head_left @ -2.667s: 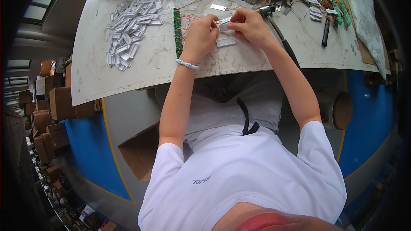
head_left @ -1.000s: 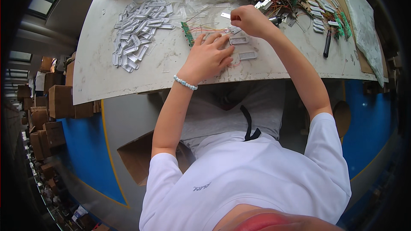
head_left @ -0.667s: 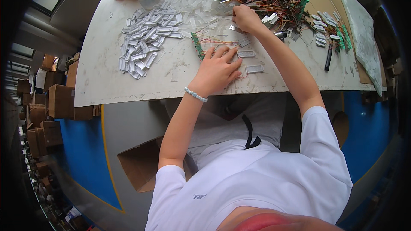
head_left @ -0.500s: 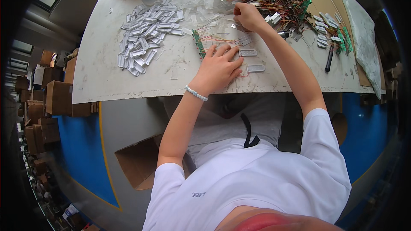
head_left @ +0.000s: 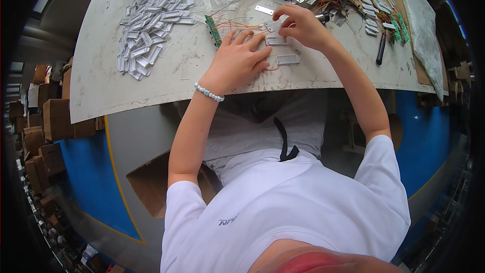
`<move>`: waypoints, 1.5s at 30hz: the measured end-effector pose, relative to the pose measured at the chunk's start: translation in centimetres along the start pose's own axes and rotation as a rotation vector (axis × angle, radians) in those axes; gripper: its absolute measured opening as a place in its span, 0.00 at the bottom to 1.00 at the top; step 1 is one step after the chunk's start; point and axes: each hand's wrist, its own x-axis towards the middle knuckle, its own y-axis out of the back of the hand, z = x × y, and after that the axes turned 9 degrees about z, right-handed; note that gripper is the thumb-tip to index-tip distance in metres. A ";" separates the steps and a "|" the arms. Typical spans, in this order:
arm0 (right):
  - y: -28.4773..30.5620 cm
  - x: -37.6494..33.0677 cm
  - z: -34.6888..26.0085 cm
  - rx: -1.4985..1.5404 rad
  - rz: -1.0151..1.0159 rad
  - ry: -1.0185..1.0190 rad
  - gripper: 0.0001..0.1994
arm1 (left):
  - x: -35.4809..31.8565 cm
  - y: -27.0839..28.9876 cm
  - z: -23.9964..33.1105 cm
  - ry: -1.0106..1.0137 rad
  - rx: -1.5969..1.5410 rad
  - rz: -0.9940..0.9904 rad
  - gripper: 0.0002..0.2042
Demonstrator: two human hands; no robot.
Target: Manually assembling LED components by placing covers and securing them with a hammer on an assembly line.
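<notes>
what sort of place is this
Probably a small electronics workshop or factory floor: a wired green board and a pile of white casings lie on the worktable, and cardboard boxes are stacked off to the left.

Left hand point(head_left: 237, 61) and right hand point(head_left: 303, 26) near pale casing point(head_left: 277, 41)

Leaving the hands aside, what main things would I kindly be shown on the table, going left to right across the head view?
Pile of white oblong housings, narrow green circuit board, nearer separate oblong housing, slim black tool handle, translucent plastic sheet.
</notes>
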 end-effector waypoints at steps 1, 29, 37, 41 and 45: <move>-0.2 -0.5 -0.4 0.004 0.042 0.006 0.10 | 0.0 0.0 -0.1 0.001 -0.002 -0.001 0.17; -1.7 -2.9 0.3 -0.070 0.020 0.153 0.11 | 0.4 0.5 -1.4 -0.075 -0.040 -0.051 0.17; -1.2 -2.9 0.7 0.114 0.065 0.110 0.12 | 0.3 0.7 -1.1 -0.064 -0.015 -0.070 0.18; -0.5 -2.9 -0.5 0.052 0.046 0.156 0.13 | 0.0 0.6 -1.2 -0.050 -0.026 -0.072 0.18; -1.2 -3.1 0.1 -0.045 0.048 0.155 0.11 | -0.1 0.5 -1.2 -0.052 -0.020 -0.057 0.18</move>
